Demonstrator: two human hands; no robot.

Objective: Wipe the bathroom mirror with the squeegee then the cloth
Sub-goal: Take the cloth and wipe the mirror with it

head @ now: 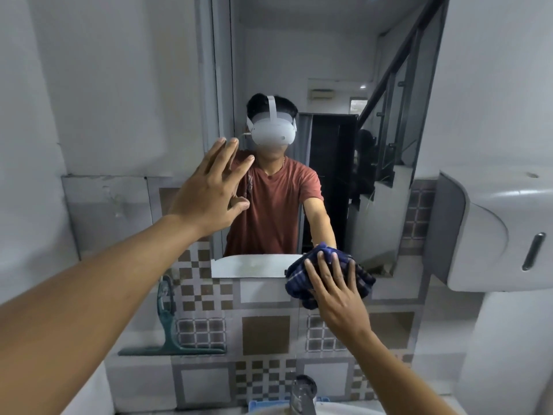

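Note:
The tall mirror (329,70) hangs on the wall ahead and reflects a person in a rust-red shirt. My right hand (336,290) presses a crumpled dark blue checked cloth (299,283) flat against the mirror's lower edge, fingers spread over it. My left hand (209,196) is raised at the mirror's left edge, fingers apart, holding nothing. A dark green squeegee (169,333) stands on a ledge at the lower left, leaning on the tiled wall, apart from both hands.
A white wall dispenser (493,235) juts out at the right. A chrome tap (302,393) and the white basin rim (344,410) sit at the bottom centre. Brown and grey checked tiles (266,330) cover the wall below the mirror.

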